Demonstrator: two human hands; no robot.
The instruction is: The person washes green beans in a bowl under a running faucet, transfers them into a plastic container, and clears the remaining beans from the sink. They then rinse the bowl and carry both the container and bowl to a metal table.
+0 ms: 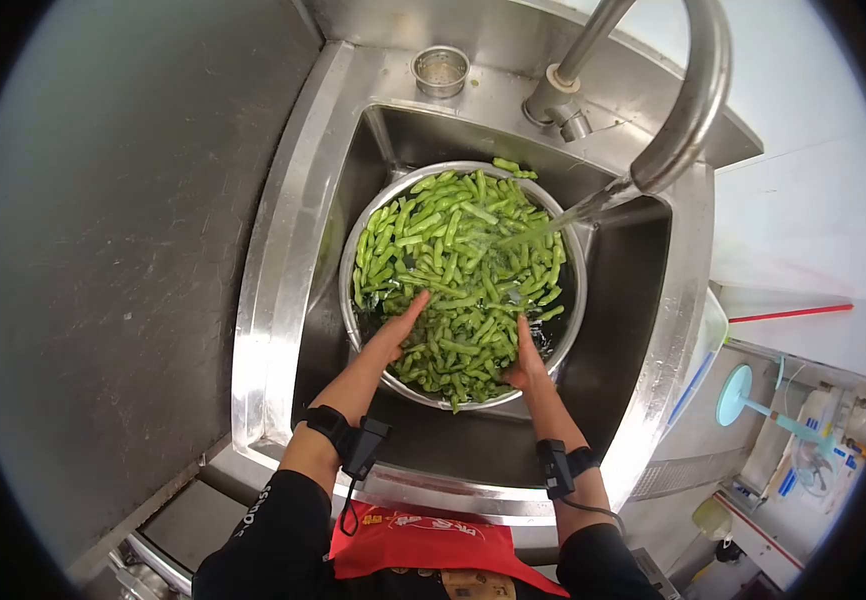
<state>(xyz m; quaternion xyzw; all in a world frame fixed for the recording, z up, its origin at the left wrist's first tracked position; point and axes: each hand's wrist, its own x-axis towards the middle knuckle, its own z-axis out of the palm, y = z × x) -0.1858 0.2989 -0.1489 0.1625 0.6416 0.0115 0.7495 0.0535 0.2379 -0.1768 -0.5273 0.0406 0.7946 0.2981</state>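
Observation:
A round metal basin (pixel 582 290) stands in the sink, filled with water and many green bean pods (pixel 458 225). My left hand (pixel 405 325) reaches into the basin's near left part, its thumb stretched out above the beans and its other fingers mostly hidden among them. At the near right, my right hand (pixel 526 362) is also in the beans, with the thumb pointing up and away from me. The lower fingers are sunk in beans and water. Between the two hands lies a mound of beans. A stream of water (pixel 578 212) falls into the basin from the right.
The stainless steel sink (pixel 278 260) surrounds the basin. A curved faucet (pixel 693 110) arches over its right side. On the back ledge sits a metal strainer cup (pixel 441 72). A metal panel (pixel 133 250) borders the left; a light blue fan (pixel 735 394) stands at right.

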